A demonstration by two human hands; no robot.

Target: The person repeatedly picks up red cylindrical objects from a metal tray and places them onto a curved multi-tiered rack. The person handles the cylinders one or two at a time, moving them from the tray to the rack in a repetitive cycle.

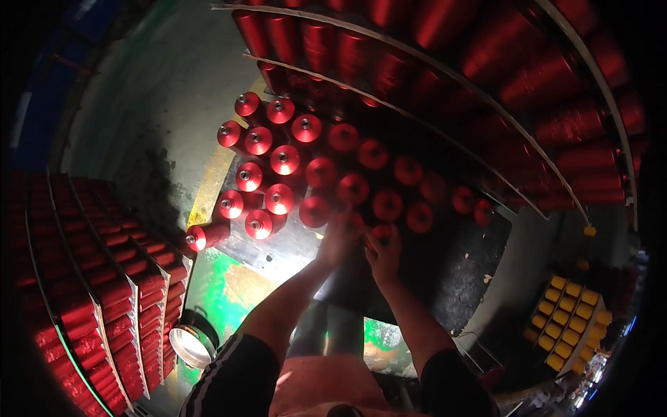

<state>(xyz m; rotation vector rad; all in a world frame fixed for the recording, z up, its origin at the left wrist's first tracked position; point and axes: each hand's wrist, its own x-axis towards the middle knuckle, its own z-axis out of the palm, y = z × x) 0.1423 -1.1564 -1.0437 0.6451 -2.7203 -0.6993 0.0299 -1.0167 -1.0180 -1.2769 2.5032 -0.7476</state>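
Note:
Several glossy red metal cylinders with domed tops and small necks stand in loose rows on a dark tabletop point(292, 247); a lit one point(278, 199) shows its silvery neck. At the near edge of this group, my right hand point(382, 260) has its fingers bent round the top of a red cylinder point(383, 231). Just left of it, my left hand point(339, 238) reaches in among the cylinders, its fingers smeared by motion and in shadow. Beside the left hand is another red cylinder point(315, 211). One cylinder point(200, 237) leans outward at the table's left corner.
Stacked layers of red cylinders point(542, 83), split by thin boards, rise behind the table. Another such stack point(83, 278) stands at left. A round metal lamp or pan point(191, 346) sits near it. Yellow-capped items point(566, 316) fill a crate at right.

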